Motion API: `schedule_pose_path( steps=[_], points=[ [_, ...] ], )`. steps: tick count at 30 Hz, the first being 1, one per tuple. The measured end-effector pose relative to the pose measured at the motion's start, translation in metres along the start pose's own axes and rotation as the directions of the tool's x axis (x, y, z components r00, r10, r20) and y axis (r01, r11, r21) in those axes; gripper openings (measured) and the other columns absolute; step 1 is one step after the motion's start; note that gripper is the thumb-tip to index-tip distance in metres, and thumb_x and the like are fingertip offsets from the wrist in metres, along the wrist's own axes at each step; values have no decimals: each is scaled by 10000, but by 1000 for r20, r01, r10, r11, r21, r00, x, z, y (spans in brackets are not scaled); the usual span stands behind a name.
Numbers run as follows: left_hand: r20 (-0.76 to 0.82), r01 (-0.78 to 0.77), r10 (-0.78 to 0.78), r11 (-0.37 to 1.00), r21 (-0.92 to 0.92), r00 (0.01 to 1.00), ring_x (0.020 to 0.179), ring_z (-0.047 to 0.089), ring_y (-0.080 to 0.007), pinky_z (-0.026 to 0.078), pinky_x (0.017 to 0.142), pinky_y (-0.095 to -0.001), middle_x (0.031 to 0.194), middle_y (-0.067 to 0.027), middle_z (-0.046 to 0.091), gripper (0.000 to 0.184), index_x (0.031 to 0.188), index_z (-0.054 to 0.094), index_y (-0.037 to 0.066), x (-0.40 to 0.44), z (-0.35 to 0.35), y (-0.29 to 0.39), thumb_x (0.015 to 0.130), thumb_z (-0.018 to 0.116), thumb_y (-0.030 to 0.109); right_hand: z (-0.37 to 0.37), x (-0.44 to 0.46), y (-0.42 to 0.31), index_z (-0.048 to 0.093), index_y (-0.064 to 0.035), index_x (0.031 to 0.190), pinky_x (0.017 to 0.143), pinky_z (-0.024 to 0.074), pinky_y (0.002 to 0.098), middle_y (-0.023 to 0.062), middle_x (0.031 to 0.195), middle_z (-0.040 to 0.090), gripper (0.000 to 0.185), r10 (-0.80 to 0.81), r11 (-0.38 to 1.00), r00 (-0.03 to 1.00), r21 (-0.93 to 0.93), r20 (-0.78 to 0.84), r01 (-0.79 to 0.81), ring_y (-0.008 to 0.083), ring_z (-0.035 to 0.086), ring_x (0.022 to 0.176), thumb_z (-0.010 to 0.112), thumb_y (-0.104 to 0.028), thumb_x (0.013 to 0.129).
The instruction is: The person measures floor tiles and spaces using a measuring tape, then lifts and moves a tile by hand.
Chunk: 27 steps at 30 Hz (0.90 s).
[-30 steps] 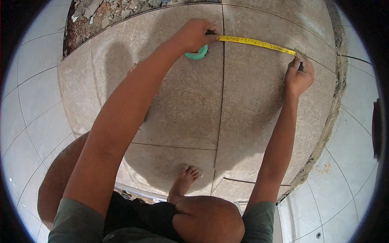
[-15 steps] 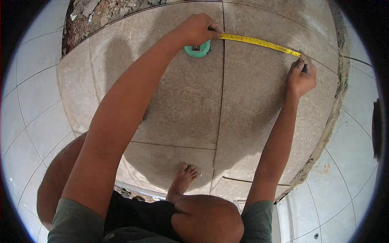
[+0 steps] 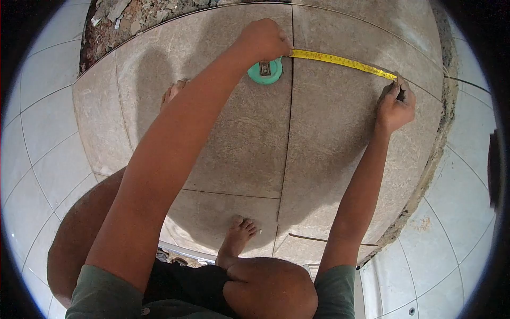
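Note:
A yellow tape measure blade [image 3: 342, 61] stretches across the brown floor tiles between my two hands. My left hand [image 3: 267, 40] is closed around the blade's left end, beside the dark joint between two tiles. Just below this hand shows a round teal tape measure case [image 3: 265, 74] with a dark square at its middle; the hand partly covers where it meets the blade. My right hand [image 3: 396, 106] pinches the blade's right end between thumb and fingers, close to the tiles' right side.
Brown tiles [image 3: 234, 138] lie under my hands and my bare foot [image 3: 243, 228]. Broken rubble [image 3: 154, 13] borders them at the upper left. A rough mortar edge [image 3: 443, 133] runs down the right, with white tiles [image 3: 467, 159] beyond. A thin dark strip [image 3: 319, 238] lies near my right forearm.
My left hand and the teal case have shifted slightly right and toward me. The blade has moved slightly toward me too. Toes now show beside my left forearm. My right hand keeps its pinch.

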<state>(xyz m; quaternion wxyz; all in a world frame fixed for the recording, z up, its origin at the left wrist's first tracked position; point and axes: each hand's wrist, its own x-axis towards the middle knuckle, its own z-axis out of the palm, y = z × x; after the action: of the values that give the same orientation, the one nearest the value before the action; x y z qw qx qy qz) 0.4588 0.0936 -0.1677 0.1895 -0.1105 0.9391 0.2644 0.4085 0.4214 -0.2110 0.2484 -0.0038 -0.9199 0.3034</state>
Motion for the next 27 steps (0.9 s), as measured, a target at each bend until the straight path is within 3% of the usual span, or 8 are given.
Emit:
schedule_pose_path(
  steps=[2,5,8,11,14,23,26,27],
  points=[
    [5,15,-14,998,-53,1000,623,643,-202,544,642,-389,761,-118,725,222,962,833,101,-3,-3,5,793,836,245,-1,1,0,787,-65,1029,753,556,364,118,927,729,185,7,1000,1000,10,1,-7,265,712,806,721,-87,857],
    [19,40,-40,998,-41,999,678,663,-203,547,667,-385,790,-117,730,242,975,829,94,3,0,0,797,839,257,-1,2,1,786,-62,1028,739,556,369,118,896,728,184,-14,1000,1000,14,5,14,262,712,787,724,-88,856],
    [90,-44,48,998,-49,995,825,729,-305,591,771,-414,902,-134,753,282,988,810,132,2,-8,-1,816,779,354,-1,3,4,786,-58,1037,735,556,371,117,878,728,196,-28,1000,1000,11,11,27,249,714,786,730,-89,852],
    [71,-63,57,994,86,996,781,723,-314,585,734,-408,905,-151,751,304,994,799,88,1,-10,4,856,742,352,1,3,9,790,-65,1068,745,555,345,100,899,732,216,-20,998,1000,56,17,19,210,707,799,722,-72,863],
    [115,89,-86,996,-25,990,754,692,-227,557,721,-377,852,-139,740,350,1032,800,49,2,-11,9,806,828,315,-2,1,-1,793,-73,1113,759,548,303,78,936,733,248,30,999,998,42,53,-33,159,685,818,692,-35,890],
    [63,137,-134,989,-52,989,732,693,-254,559,712,-389,849,-149,734,287,1028,808,68,3,0,9,835,766,276,-3,2,2,798,-54,1064,804,567,327,125,986,751,260,-11,987,1000,161,26,6,225,727,872,692,-22,829],
    [37,100,-96,988,-115,995,830,730,-339,585,783,-440,904,-196,739,326,952,782,20,0,2,4,823,687,304,-3,3,2,794,-40,1062,812,563,329,124,992,751,252,-30,989,999,142,18,27,221,723,889,702,-26,827],
    [38,100,-97,991,-94,995,802,721,-307,577,758,-421,888,-180,739,304,980,792,43,2,4,3,825,708,292,-3,3,2,793,-37,1061,813,562,328,122,993,750,251,-30,992,999,124,14,28,217,721,890,704,-27,827]
  ],
)
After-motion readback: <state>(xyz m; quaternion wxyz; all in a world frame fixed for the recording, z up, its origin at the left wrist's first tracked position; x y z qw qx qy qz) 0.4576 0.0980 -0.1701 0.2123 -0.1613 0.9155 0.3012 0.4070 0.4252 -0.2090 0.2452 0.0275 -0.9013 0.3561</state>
